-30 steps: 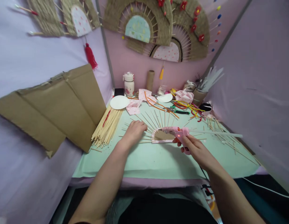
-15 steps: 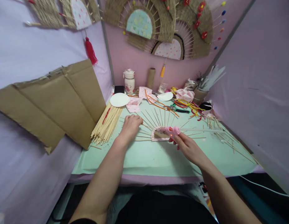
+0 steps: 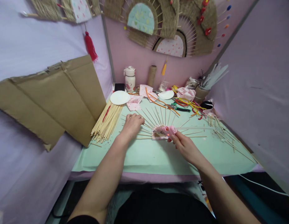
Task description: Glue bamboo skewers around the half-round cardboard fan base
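A half-round cardboard piece [image 3: 160,134] with a pink edge lies on the table, thin wooden sticks [image 3: 166,115] fanning out from its curved side. My right hand [image 3: 181,141] is closed around a pink glue gun [image 3: 169,130], which is held over the piece and hides part of it; a small red light glows on the gun. At the left of the fan, my left hand [image 3: 133,124] rests over the sticks, fingers bent and pressed together. Whatever its fingertips hold is too small to make out.
A stick bundle [image 3: 106,124] and white oval [image 3: 119,97] lie left, near leaning cardboard [image 3: 53,102]. Behind are a bottle [image 3: 129,80], twine roll [image 3: 152,76], green-handled pliers [image 3: 181,109] and pipe cleaners [image 3: 193,104]. Loose sticks [image 3: 233,144] lie right.
The view has shifted slightly. My left hand has edged a little to the right over the sticks, and the glue gun in my right hand has moved slightly left over the cardboard piece.
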The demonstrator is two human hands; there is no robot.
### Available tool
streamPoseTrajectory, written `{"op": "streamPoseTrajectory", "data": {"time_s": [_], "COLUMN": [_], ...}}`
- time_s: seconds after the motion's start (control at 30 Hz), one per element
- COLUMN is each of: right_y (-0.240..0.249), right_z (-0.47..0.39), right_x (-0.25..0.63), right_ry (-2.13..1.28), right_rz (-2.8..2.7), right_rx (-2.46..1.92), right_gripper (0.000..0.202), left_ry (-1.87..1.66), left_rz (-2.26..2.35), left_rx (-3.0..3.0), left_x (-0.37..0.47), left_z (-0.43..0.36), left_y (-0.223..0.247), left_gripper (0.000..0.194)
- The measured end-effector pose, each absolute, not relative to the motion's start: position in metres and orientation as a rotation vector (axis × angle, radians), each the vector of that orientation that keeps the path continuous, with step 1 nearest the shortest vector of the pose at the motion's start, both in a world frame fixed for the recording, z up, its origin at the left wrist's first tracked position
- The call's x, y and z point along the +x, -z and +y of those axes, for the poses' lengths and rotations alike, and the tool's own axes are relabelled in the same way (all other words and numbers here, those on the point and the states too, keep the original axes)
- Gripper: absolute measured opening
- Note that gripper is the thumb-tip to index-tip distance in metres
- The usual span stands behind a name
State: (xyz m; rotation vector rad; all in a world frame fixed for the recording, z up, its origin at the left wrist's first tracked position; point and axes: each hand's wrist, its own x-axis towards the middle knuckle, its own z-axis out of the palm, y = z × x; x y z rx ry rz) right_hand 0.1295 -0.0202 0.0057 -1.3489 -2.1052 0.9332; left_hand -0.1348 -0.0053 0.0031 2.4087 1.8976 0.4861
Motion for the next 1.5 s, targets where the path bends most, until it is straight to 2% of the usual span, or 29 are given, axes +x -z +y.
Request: {"op": "streamPoseTrajectory", "data": {"time_s": [0.93, 1.5], "right_y": [-0.0063, -0.0097], "right_z": [-0.0204, -0.0218], "right_x": [0.1284, 0.1261], "right_ry": [-0.799, -0.804], "right_rz": [-2.135, -2.122], "right_rx": [-1.386, -1.381], "right_gripper": [0.050, 0.043], "left_ry": [-0.486, -0.477], "left_rz": [1.908, 1.891], "left_rx": [2.409, 2.422], "left_x": [-0.1338, -0.1338], "left_z": [-0.0042, -0.0040], "left_y": [0.0015, 0.0029], "left_gripper": [0.021, 0.018]}}
